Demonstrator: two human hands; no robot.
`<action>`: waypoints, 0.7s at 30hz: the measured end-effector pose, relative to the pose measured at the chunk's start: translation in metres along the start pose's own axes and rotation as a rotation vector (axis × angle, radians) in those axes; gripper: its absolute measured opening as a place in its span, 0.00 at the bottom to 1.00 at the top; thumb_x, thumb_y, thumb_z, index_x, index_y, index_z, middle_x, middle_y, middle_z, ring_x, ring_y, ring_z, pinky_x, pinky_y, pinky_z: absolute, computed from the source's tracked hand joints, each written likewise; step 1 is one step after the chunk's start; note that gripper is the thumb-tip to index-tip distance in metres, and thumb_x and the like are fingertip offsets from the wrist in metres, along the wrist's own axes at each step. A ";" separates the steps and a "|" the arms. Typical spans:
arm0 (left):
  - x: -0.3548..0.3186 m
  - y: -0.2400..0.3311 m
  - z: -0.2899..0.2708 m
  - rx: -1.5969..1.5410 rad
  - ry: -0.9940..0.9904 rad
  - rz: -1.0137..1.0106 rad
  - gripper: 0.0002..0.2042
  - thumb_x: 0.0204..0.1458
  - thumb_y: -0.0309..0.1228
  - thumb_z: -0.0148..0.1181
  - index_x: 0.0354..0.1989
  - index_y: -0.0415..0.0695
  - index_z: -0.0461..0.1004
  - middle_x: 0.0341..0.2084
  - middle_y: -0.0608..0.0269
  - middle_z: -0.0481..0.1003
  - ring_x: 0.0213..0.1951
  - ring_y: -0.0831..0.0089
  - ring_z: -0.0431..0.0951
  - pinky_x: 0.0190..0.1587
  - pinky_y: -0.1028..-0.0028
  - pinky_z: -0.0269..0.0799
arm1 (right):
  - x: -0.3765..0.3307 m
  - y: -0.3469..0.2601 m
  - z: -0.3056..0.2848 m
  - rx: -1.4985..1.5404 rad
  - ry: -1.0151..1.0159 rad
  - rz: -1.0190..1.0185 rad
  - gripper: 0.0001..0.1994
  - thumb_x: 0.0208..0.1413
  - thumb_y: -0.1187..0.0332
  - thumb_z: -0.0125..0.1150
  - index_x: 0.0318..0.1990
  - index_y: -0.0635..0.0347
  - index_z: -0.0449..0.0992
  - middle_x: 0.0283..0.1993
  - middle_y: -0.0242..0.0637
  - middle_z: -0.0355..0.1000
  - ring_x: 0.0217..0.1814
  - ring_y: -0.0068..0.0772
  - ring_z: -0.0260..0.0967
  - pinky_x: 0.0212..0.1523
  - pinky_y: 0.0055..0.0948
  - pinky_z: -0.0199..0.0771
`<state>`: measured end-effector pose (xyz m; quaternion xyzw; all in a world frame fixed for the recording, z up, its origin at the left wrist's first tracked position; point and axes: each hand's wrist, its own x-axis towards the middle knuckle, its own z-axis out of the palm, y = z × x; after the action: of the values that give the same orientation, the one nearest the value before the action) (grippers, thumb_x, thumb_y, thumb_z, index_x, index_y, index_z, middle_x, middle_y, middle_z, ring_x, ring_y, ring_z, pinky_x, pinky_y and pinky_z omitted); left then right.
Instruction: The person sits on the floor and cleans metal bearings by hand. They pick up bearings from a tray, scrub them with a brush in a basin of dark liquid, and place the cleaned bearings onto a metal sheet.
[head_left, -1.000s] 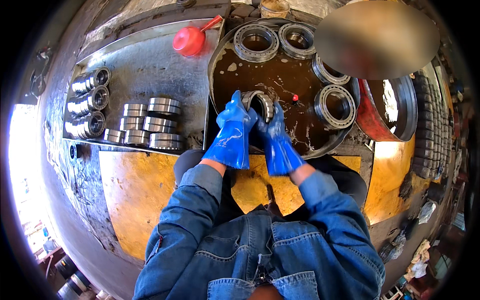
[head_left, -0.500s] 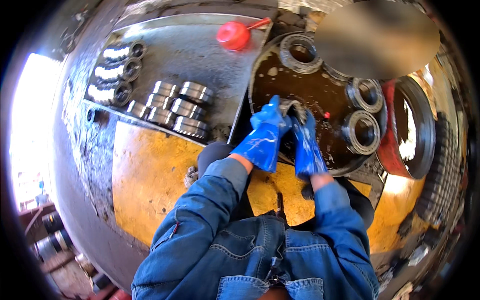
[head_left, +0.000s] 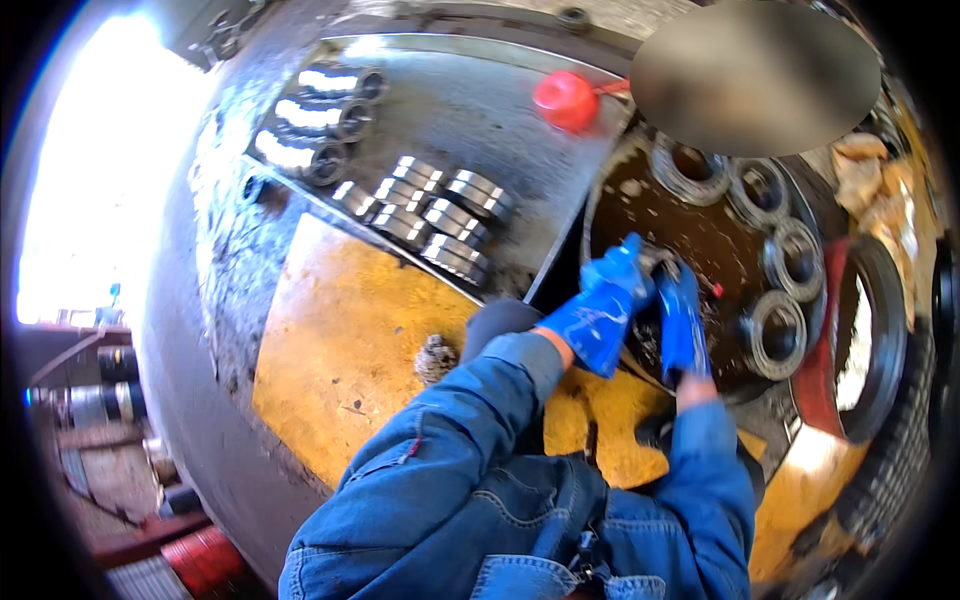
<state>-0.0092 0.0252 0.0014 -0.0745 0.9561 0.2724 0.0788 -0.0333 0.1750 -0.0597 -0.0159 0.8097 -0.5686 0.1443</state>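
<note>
Both my hands wear long blue rubber gloves and meet over a round tub (head_left: 590, 215) of dark brown liquid. Between them is a wet grey metal bearing ring (head_left: 655, 260), mostly covered by the gloves. My left hand (head_left: 605, 305) has its fingers curled about the ring's left side. My right hand (head_left: 682, 318) grips the other side, its fingertips partly hidden. Along the tub's far and right sides sit several large bearings (head_left: 777, 335). A small red bit (head_left: 717, 290) shows in the liquid beside my right glove.
To the left stands a shallow metal tray (head_left: 530, 140) with shiny bearings (head_left: 455, 215) grouped in rows and a red dipper (head_left: 567, 101). Yellow board (head_left: 350, 330) covers the floor near me, with a wad of grey rag (head_left: 435, 358) on it. A red-sided ring (head_left: 830, 350) leans at right.
The whole view has swung, so tray, tub and hands appear farther right and lower. Both hands still hold the ring over the tub.
</note>
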 end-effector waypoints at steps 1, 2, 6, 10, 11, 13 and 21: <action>-0.002 -0.005 0.002 -0.039 0.002 0.020 0.21 0.57 0.45 0.60 0.61 0.70 0.75 0.58 0.65 0.76 0.58 0.57 0.78 0.59 0.56 0.76 | -0.013 0.021 0.013 -0.019 0.149 -0.068 0.34 0.59 0.55 0.66 0.68 0.67 0.68 0.64 0.61 0.71 0.68 0.58 0.69 0.68 0.45 0.68; -0.001 -0.001 0.002 -0.079 0.000 0.064 0.21 0.56 0.44 0.61 0.60 0.68 0.75 0.56 0.63 0.77 0.56 0.56 0.79 0.57 0.57 0.77 | -0.018 0.035 0.016 -0.036 0.271 -0.117 0.34 0.59 0.55 0.66 0.68 0.67 0.68 0.64 0.61 0.71 0.68 0.58 0.69 0.68 0.45 0.68; -0.004 0.002 0.011 -0.097 -0.050 -0.155 0.36 0.53 0.43 0.62 0.71 0.47 0.64 0.52 0.48 0.79 0.51 0.51 0.82 0.54 0.58 0.78 | -0.009 0.046 -0.004 -0.304 0.245 -0.018 0.35 0.59 0.55 0.66 0.68 0.67 0.67 0.65 0.61 0.70 0.68 0.58 0.69 0.68 0.45 0.68; -0.010 0.002 -0.001 -0.168 -0.051 -0.186 0.34 0.57 0.44 0.60 0.73 0.49 0.62 0.55 0.47 0.78 0.52 0.49 0.81 0.54 0.56 0.78 | 0.042 -0.001 -0.033 -0.163 -0.250 0.081 0.35 0.58 0.54 0.67 0.68 0.68 0.67 0.65 0.61 0.70 0.68 0.58 0.68 0.68 0.45 0.68; -0.008 0.002 -0.002 -0.169 -0.041 -0.177 0.34 0.57 0.44 0.59 0.73 0.49 0.62 0.54 0.46 0.78 0.52 0.48 0.81 0.54 0.56 0.78 | 0.044 -0.006 -0.034 -0.139 -0.284 0.079 0.35 0.58 0.54 0.67 0.68 0.68 0.67 0.66 0.61 0.70 0.68 0.58 0.68 0.68 0.45 0.68; -0.008 0.003 -0.001 -0.177 -0.026 -0.171 0.33 0.58 0.43 0.59 0.73 0.49 0.62 0.54 0.46 0.78 0.52 0.48 0.81 0.53 0.55 0.78 | 0.040 -0.002 -0.034 -0.112 -0.249 0.056 0.36 0.58 0.54 0.67 0.68 0.68 0.67 0.66 0.61 0.69 0.69 0.58 0.68 0.68 0.45 0.68; -0.007 0.004 0.009 -0.157 -0.012 -0.128 0.36 0.53 0.41 0.63 0.72 0.44 0.62 0.49 0.45 0.80 0.48 0.48 0.82 0.51 0.53 0.79 | -0.006 0.077 -0.012 -0.361 0.305 -0.023 0.37 0.58 0.54 0.68 0.69 0.68 0.66 0.67 0.61 0.68 0.69 0.57 0.67 0.68 0.45 0.67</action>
<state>-0.0018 0.0340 -0.0030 -0.1396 0.9247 0.3411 0.0957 -0.0196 0.2144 -0.1258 0.0352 0.9104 -0.4122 0.0088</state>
